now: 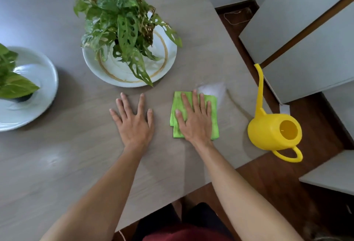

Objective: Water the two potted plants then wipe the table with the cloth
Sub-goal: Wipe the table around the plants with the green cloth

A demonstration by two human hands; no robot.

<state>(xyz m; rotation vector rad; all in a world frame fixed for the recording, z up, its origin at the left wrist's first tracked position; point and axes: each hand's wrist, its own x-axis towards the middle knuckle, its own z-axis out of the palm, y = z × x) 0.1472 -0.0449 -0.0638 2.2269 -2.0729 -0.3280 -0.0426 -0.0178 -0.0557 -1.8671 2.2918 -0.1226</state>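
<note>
My right hand (194, 121) lies flat, fingers spread, pressing on a folded green cloth (177, 104) on the grey table (57, 164). My left hand (134, 122) rests palm down on the bare table just left of the cloth, holding nothing. One potted plant (122, 24) with holed leaves stands on a white plate (166, 62) behind the hands. A second plant (11, 79) sits on a white plate (44, 95) at the left edge of view. The yellow watering can (268, 131) stands upright near the table's right edge, spout pointing away.
A pale wet or glossy patch (212, 89) shows on the table just beyond the cloth. White cabinets (306, 49) stand to the right over a dark wood floor (268, 179). The table's near edge runs diagonally below my forearms.
</note>
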